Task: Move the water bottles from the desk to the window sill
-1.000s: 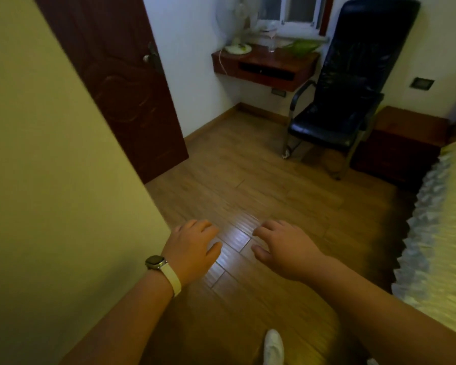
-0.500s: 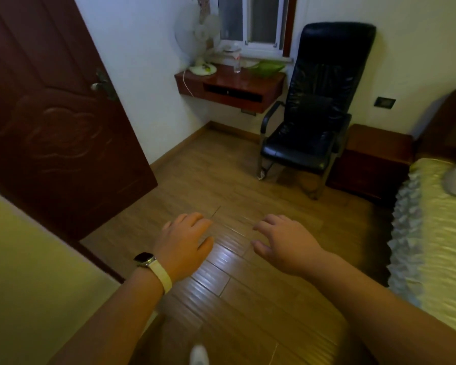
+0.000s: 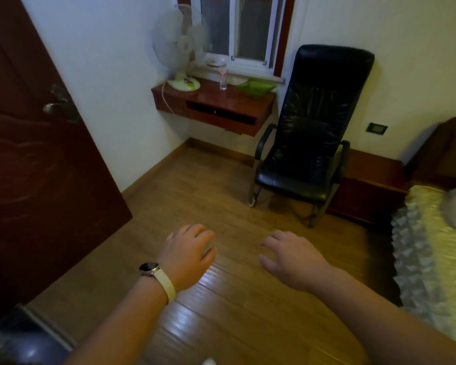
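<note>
A clear water bottle [image 3: 223,77] with a red-and-white label stands upright on the reddish wall-mounted desk [image 3: 211,98] across the room. Just behind it runs the window sill [image 3: 245,75] under a white-framed window. My left hand [image 3: 187,255], with a watch on its wrist, and my right hand [image 3: 292,255] hover palm-down over the wooden floor, far from the desk. Both hold nothing and their fingers are loosely apart.
A white fan [image 3: 181,59] and a green tray [image 3: 256,86] share the desk. A black office chair [image 3: 308,133] stands right of it, then a low wooden cabinet [image 3: 366,185] and a bed [image 3: 437,248]. A dark door [image 3: 37,159] stands open on the left.
The view has advanced past the yellow wall into the room, and the desk, window and chair appear nearer. Both hands stay empty in front of me.
</note>
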`<act>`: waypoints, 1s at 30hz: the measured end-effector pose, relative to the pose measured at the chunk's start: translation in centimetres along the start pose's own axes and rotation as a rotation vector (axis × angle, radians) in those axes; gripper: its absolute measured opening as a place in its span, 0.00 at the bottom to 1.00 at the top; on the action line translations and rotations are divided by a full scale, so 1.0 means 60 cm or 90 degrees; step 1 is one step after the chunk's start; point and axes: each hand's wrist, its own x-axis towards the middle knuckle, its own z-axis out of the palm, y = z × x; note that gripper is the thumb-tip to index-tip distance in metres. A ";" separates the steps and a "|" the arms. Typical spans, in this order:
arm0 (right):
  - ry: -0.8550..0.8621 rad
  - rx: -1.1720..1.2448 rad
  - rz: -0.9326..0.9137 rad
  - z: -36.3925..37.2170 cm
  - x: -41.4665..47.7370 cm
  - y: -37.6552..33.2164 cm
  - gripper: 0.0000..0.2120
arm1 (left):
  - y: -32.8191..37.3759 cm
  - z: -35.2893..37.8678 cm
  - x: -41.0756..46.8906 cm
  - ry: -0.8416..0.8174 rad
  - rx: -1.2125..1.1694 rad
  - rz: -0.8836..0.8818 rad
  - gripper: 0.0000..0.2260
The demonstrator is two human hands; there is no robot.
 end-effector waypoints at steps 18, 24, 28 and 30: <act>0.053 0.032 -0.021 -0.052 0.445 -0.019 0.20 | -0.265 -0.034 0.345 -0.007 0.075 0.001 0.18; 0.023 0.065 -0.054 -0.068 0.630 0.052 0.21 | -0.318 -0.010 0.513 -0.026 0.110 -0.047 0.17; 0.012 0.075 -0.077 -0.104 0.747 0.120 0.22 | -0.333 -0.011 0.647 -0.047 0.123 -0.056 0.18; 0.023 0.078 -0.081 -0.123 0.804 0.158 0.22 | -0.336 -0.014 0.717 -0.049 0.128 -0.055 0.17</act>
